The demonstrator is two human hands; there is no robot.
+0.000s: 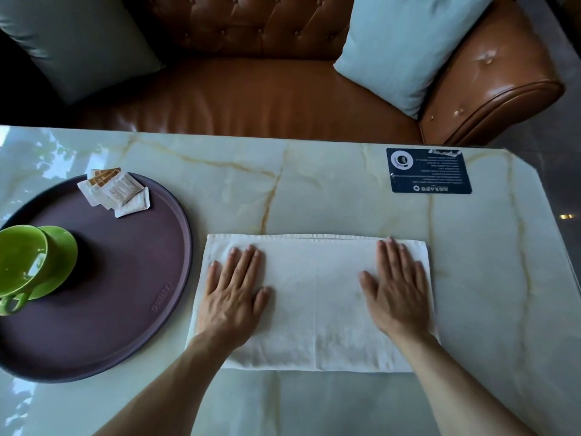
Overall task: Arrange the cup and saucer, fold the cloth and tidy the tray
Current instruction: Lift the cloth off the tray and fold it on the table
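Note:
A white cloth (314,297) lies folded into a wide rectangle on the marble table, just right of the tray. My left hand (234,294) rests flat on its left half, fingers spread. My right hand (396,291) presses flat on its right half, holding nothing. A round dark purple tray (132,278) sits at the left. On it a green cup (20,265) stands on a green saucer (61,253), handle toward me. Several white sugar packets (114,191) lie in a loose pile at the tray's far edge.
A dark blue printed card (429,170) lies flat at the table's far right. Beyond the table's far edge is a brown leather sofa (267,99) with two pale cushions (408,48). The table's right edge (562,247) runs diagonally.

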